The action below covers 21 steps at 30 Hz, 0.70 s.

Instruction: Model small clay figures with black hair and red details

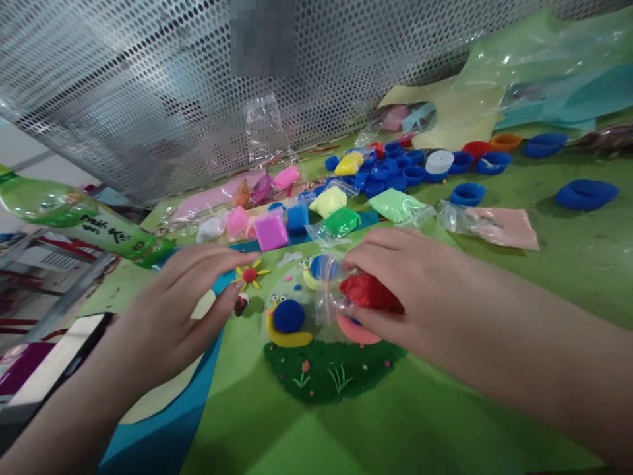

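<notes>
My right hand (403,270) grips a small clear plastic bag of red modelling clay (368,293), its transparent end pointing left. Beneath it lies a clay picture with a dark green base (326,369), flowers and grass blades. A snail with a blue shell (289,316) and yellow body shows on the picture's left; two others are partly covered by the bag and hand. My left hand (190,310) is open, thumb and fingers apart, beside a clay sun (250,274) with a red centre and yellow rays. A tiny ladybird-like piece (241,304) sits near the thumb.
Bagged clay, including a purple block (271,231) and a green one (341,222), lies behind the picture. Many blue bottle caps (388,168) are heaped farther back. A green tea bottle (84,218) leans at left, above a phone (59,369). A perforated metal panel (173,86) rises behind.
</notes>
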Available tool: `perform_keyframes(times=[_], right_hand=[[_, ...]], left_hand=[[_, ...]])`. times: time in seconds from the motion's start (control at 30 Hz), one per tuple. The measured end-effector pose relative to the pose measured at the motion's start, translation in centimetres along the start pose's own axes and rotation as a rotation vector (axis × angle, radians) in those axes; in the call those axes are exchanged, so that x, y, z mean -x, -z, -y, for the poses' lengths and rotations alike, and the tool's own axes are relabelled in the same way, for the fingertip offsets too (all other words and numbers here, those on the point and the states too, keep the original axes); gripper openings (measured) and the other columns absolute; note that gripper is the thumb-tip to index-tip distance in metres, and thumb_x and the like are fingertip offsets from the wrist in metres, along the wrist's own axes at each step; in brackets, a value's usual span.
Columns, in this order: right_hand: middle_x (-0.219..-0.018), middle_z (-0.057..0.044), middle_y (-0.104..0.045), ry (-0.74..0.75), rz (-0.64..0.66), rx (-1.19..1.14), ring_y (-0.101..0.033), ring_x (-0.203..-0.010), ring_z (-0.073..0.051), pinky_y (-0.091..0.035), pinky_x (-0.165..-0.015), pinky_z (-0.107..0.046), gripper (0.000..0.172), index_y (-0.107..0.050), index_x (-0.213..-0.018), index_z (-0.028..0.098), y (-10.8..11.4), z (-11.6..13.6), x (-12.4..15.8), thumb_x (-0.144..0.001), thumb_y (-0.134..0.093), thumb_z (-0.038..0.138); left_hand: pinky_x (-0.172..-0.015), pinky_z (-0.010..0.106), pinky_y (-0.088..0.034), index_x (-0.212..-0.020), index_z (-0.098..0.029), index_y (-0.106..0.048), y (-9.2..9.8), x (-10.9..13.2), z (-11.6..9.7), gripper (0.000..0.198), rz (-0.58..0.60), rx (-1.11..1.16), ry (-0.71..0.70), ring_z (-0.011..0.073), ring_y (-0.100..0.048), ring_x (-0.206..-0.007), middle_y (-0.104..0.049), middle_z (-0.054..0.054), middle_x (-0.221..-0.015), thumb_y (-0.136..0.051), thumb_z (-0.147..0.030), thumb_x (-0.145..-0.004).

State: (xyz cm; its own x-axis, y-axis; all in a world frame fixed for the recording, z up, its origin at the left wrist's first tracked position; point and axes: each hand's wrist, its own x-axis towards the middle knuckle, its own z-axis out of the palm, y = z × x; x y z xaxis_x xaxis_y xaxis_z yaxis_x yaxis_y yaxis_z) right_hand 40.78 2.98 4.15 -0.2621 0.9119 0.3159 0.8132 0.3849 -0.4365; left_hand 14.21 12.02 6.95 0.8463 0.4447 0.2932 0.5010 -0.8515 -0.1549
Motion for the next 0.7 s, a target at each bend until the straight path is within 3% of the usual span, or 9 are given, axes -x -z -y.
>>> perform_keyframes(times=[0.1, 0.23, 0.33, 0.53, 0.63, 0.7], right_hand=[[-0.083, -0.005, -0.062, -0.036, -0.009, -0.078, -0.057, -0.073, -0.02, -0.046, -0.061, -0.033, 0.007, -0.066, -0.083, 0.017, -0.1, 0.0, -0.2, -0.077, -0.062, 0.015], [-0.097, -0.005, -0.064, -0.105, -0.024, -0.16, -0.061, -0.08, -0.02, -0.049, -0.066, -0.033, 0.021, -0.068, -0.097, 0.016, 0.1, -0.1, -0.6, -0.076, -0.066, 0.017], [-0.095, -0.004, -0.064, -0.122, -0.027, -0.178, -0.062, -0.08, -0.019, -0.049, -0.067, -0.033, 0.021, -0.068, -0.098, 0.016, 0.2, -0.2, -0.7, -0.078, -0.069, 0.019], [-0.094, -0.006, -0.063, -0.093, -0.021, -0.19, -0.059, -0.076, -0.018, -0.046, -0.057, -0.028, 0.011, -0.068, -0.087, 0.014, 0.4, -0.1, -0.7, -0.077, -0.069, 0.017], [-0.09, -0.005, -0.061, -0.124, -0.022, -0.223, -0.057, -0.075, -0.016, -0.047, -0.062, -0.027, 0.009, -0.067, -0.085, 0.013, 0.7, -0.2, -0.8, -0.077, -0.071, 0.014], [-0.093, -0.006, -0.062, -0.157, -0.06, -0.276, -0.058, -0.081, -0.017, -0.048, -0.067, -0.027, 0.017, -0.068, -0.093, 0.011, 1.0, -0.3, -0.8, -0.076, -0.072, 0.013]], left_hand=[[-0.097, 0.018, -0.038, -0.112, -0.02, -0.059, 0.9, -1.8, -1.7, 0.019, -0.079, 0.077, -0.012, 0.0104, -0.056, -0.106, -0.062, 0.001, -0.107, -0.048, -0.022, -0.096], [-0.09, 0.016, -0.043, -0.097, -0.023, -0.061, 0.7, -3.8, -3.2, 0.009, -0.043, 0.2, -0.126, 0.0072, -0.059, -0.096, -0.062, -0.003, -0.098, -0.053, -0.025, -0.095], [-0.087, 0.015, -0.043, -0.094, -0.023, -0.061, 0.2, -4.7, -3.4, 0.006, -0.069, 0.257, -0.134, 0.0062, -0.059, -0.092, -0.062, -0.004, -0.094, -0.055, -0.021, -0.094], [-0.074, 0.016, -0.048, -0.09, -0.025, -0.062, -0.3, -5.8, -3.4, 0.005, -0.141, 0.431, -0.081, 0.0067, -0.06, -0.081, -0.063, -0.006, -0.085, -0.064, -0.03, -0.089], [-0.071, 0.017, -0.047, -0.089, -0.027, -0.066, -0.6, -6.1, -4.0, 0.007, -0.182, 0.38, -0.12, 0.0064, -0.06, -0.078, -0.062, -0.006, -0.087, -0.06, -0.029, -0.092], [-0.068, 0.019, -0.046, -0.087, -0.027, -0.067, -0.8, -6.0, -4.2, 0.015, -0.236, 0.287, -0.14, 0.0074, -0.061, -0.078, -0.062, -0.005, -0.089, -0.055, -0.033, -0.094]])
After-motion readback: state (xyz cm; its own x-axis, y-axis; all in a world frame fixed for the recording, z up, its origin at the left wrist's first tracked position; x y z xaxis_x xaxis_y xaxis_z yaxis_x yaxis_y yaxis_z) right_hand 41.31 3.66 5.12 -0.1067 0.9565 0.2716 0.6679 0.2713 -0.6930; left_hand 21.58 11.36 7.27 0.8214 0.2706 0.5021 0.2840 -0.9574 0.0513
